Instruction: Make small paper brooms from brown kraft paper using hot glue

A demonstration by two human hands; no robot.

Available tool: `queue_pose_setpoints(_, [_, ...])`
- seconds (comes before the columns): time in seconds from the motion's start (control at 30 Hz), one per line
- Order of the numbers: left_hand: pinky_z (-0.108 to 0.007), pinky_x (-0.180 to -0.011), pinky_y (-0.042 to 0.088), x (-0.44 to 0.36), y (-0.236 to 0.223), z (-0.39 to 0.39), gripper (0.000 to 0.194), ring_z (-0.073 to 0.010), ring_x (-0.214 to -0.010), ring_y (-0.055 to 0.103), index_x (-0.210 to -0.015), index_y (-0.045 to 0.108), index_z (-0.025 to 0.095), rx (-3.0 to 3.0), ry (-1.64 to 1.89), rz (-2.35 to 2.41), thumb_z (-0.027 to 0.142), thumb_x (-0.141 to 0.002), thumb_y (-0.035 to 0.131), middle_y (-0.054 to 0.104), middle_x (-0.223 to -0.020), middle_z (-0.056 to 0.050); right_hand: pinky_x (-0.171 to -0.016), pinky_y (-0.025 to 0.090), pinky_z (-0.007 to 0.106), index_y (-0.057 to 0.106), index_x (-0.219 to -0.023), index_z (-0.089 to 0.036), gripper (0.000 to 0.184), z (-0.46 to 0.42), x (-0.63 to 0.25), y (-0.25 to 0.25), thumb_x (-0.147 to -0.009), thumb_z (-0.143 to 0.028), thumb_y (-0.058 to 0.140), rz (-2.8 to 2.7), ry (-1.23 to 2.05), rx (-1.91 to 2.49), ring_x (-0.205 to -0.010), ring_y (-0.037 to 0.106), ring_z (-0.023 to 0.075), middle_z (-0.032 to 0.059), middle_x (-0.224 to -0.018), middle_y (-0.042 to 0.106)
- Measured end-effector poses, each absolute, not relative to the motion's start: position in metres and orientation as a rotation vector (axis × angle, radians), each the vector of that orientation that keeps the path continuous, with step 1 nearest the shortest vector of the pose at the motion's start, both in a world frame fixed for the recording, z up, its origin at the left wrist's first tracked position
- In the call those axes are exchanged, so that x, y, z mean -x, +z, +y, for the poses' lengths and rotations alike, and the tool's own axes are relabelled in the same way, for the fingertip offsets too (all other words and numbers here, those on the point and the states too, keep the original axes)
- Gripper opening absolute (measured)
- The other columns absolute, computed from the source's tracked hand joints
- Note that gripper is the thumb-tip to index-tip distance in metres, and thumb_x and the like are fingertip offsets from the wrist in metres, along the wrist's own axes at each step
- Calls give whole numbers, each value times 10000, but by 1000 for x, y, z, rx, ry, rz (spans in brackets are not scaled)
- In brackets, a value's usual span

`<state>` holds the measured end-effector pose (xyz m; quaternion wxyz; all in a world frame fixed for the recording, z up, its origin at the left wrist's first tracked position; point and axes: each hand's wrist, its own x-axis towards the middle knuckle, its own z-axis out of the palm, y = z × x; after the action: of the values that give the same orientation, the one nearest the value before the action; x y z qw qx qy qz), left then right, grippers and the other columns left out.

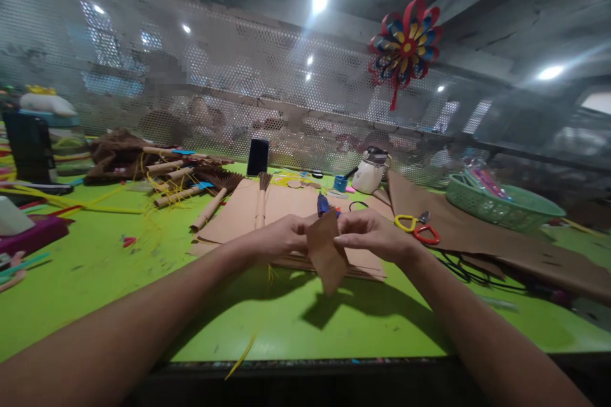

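Note:
Between my two hands is a small piece of brown paper [327, 254], held above the front of the green table. My left hand [286, 234] pinches its left edge, and my right hand [365, 232] grips it at the upper right with thumb and fingers. A dark blue object [323, 205] shows just behind the paper's top; its kind is unclear. Beneath and behind my hands lie stacked sheets of brown paper [233, 210]. A rolled paper stick with a fringed end [261, 200] rests on them, left of my hands.
Scissors [420, 229] with yellow and red handles lie to the right, by a large brown sheet [477, 241] and a green basket [506, 203]. A blue jar [340, 184], white jug [370, 172] and phone [258, 157] stand behind. More paper rolls [181, 187] lie left on the green table [205, 324].

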<state>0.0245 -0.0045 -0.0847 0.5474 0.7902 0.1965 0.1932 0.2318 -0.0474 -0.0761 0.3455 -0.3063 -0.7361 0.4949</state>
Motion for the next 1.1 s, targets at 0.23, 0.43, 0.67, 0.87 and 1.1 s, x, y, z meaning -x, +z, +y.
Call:
queue_pose_setpoints(0.23, [-251, -646, 405, -26, -94, 15, 346, -150, -729, 554, -866, 685, 124, -2079, 588, 743, 410, -811, 498, 669, -824, -69, -509, 335, 209, 611, -725, -116, 313, -30, -231, -87, -781, -422, 580, -2109, 1011, 1229, -548, 450, 83, -13, -605, 524])
queue_pose_setpoints(0.43, [-241, -552, 335, -34, -114, 16, 266, -134, -603, 515, -722, 718, 135, -2434, 581, 824, 316, -767, 530, 643, -646, -47, -551, 358, 216, 661, -732, -121, 243, -14, -228, -112, -767, -349, 584, -2250, 717, 1272, -602, 482, 106, 6, -657, 590])
queue_pose_setpoints(0.67, [-246, -514, 307, -34, -118, 20, 229, -125, -522, 477, -717, 721, 136, -2439, 433, 1007, 263, -730, 532, 621, -575, -25, -601, 411, 243, 689, -750, -132, 198, -5, -238, -127, -740, -314, 610, -2270, 723, 1255, -644, 552, 140, 31, -706, 655])
queue_pose_setpoints(0.87, [-227, -543, 343, -36, -117, 24, 215, -135, -600, 533, -803, 727, 154, -2452, 393, 1002, 237, -704, 554, 670, -696, -29, -600, 409, 245, 675, -751, -131, 187, -7, -238, -127, -747, -302, 601, -2301, 692, 1242, -642, 546, 138, 26, -696, 645])
queue_pose_setpoints(1.1, [-217, -561, 363, -43, -120, 29, 183, -139, -623, 548, -791, 719, 151, -2482, 436, 942, 183, -692, 569, 680, -722, -29, -588, 366, 225, 661, -790, -139, 155, -15, -232, -125, -790, -248, 551, -2356, 528, 1274, -655, 514, 122, 25, -733, 634])
